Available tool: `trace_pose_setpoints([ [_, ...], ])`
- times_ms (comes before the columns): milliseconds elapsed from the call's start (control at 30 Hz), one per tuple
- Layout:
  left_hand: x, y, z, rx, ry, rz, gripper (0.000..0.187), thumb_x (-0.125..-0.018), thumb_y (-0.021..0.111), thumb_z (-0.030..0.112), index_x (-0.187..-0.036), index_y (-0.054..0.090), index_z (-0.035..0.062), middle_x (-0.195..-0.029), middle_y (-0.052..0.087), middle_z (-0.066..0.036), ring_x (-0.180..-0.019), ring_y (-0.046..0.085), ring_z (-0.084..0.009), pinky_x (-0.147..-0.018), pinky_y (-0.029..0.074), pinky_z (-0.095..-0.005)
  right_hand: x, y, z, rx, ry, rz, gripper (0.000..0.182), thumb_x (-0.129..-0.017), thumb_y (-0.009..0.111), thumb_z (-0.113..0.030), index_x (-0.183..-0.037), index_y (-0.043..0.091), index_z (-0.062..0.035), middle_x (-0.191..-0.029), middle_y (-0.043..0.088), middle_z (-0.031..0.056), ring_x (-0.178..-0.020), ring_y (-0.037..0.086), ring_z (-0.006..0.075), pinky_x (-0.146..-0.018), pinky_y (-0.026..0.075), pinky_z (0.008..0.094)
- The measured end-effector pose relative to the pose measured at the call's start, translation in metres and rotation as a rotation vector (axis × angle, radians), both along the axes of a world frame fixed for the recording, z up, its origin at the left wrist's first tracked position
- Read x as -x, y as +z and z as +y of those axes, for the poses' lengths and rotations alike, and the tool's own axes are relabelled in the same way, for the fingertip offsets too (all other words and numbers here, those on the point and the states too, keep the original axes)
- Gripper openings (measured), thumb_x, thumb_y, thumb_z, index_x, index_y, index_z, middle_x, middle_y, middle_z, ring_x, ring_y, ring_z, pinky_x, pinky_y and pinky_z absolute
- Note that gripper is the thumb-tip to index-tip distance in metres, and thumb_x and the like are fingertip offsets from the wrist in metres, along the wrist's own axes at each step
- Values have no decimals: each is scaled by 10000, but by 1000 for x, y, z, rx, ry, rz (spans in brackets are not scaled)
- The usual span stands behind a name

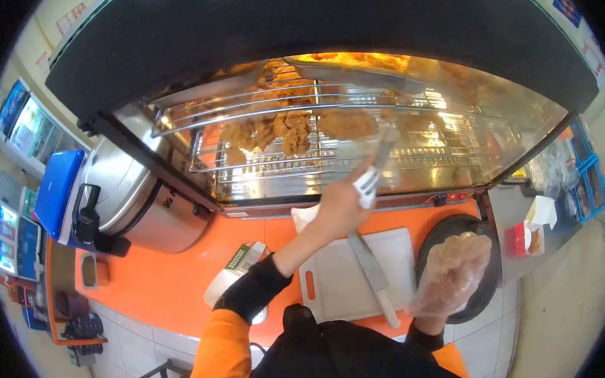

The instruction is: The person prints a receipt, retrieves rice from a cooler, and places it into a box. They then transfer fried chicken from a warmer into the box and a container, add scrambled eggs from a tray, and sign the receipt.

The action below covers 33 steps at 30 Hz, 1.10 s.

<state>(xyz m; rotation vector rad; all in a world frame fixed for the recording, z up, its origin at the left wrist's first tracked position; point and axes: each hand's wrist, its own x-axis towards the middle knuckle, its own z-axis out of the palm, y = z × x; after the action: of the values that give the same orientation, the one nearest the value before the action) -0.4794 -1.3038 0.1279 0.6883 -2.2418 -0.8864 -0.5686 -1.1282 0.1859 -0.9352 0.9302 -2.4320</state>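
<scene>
My left hand (pixel 341 204) is closed around the white handle of a pair of tongs (pixel 377 163), whose tips reach into the warming cabinet (pixel 178 190) right at a piece of fried chicken (pixel 347 124) on the wire rack (pixel 273 164). My right hand (pixel 453 270), in a clear plastic glove, hovers loosely curled and holding nothing over the round black tray (pixel 485 282). A knife (pixel 371 271) lies on the white cutting board (pixel 336 284) (no lettering anywhere is sharp enough to read).

I see an orange desk (pixel 163 281), a white cutting board (pixel 342 270), golden-brown fried chicken (pixel 292 131), a blue lid (pixel 59 190), and my orange sleeve (pixel 219 357) with a black cuff (pixel 257 289).
</scene>
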Motion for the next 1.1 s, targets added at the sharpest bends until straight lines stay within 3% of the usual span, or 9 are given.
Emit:
trace_pose_setpoints([
  [100,24,-2,12,46,-25,51,715,-702,624,102,-1353,326,112,-1023,599,-185,-776,602,-340,-655,495,-380,-1,-2,17,-234,-56,388,119,-798,557,-86,-820,443,-61,-749,471,60,-561,457,145,-525,397,241],
  [267,37,7,14,92,-126,89,548,-744,617,187,-1241,431,51,-1222,511,-161,-876,600,-323,-696,497,-406,-3,54,-9,-428,-83,1282,114,-780,518,-87,-876,538,-28,-848,601,160,-723,577,270,-682,448,356],
  [367,32,-28,15,-190,-423,599,531,-735,633,207,-1195,444,24,-1119,552,-175,-930,577,-347,-764,478,-418,-25,86,-58,-407,-288,1742,163,-789,503,-117,-917,572,-44,-883,614,160,-771,589,273,-703,456,365],
  [433,29,-47,14,248,-204,458,580,-738,634,195,-1244,404,27,-1071,565,-181,-927,573,-359,-781,471,-413,-32,100,-102,-455,-500,1957,199,-795,492,-138,-944,594,-55,-907,623,160,-803,598,274,-718,462,371],
  [467,25,-62,12,-25,-159,52,631,-745,608,144,-1306,341,31,-1076,567,-192,-956,555,-375,-813,462,-398,-32,107,-125,-501,-593,2019,217,-798,487,-148,-958,605,-60,-919,627,159,-819,602,275,-725,465,374],
  [600,-36,-18,26,-312,-184,267,456,-739,528,-17,-1192,485,20,-1352,386,-146,-1150,467,-276,-911,391,-325,-11,112,-209,-711,-640,1875,297,-824,461,-205,-1034,632,-84,-1017,622,151,-932,595,273,-796,455,388],
  [767,-116,-27,44,-124,-86,394,689,-715,508,-74,-1358,275,9,-1183,508,-134,-1036,521,-193,-849,408,-280,12,79,-283,-913,-657,1718,368,-886,397,-294,-1129,609,-117,-1242,532,99,-1143,504,272,-993,344,382],
  [1000,-176,-30,71,-490,48,448,700,-754,426,-62,-1401,184,48,-1064,540,-62,-931,494,-97,-751,407,-207,36,87,-271,-837,-539,1592,415,-900,349,-309,-1177,574,-97,-1254,516,131,-1169,479,288,-1012,328,377],
  [1100,-196,-33,81,-598,123,572,702,-725,449,-97,-1383,248,37,-1049,540,-71,-948,494,-129,-855,381,-244,52,96,-288,-891,-555,1534,412,-899,354,-305,-1180,570,-95,-1254,516,130,-1167,480,287,-1010,329,374],
])
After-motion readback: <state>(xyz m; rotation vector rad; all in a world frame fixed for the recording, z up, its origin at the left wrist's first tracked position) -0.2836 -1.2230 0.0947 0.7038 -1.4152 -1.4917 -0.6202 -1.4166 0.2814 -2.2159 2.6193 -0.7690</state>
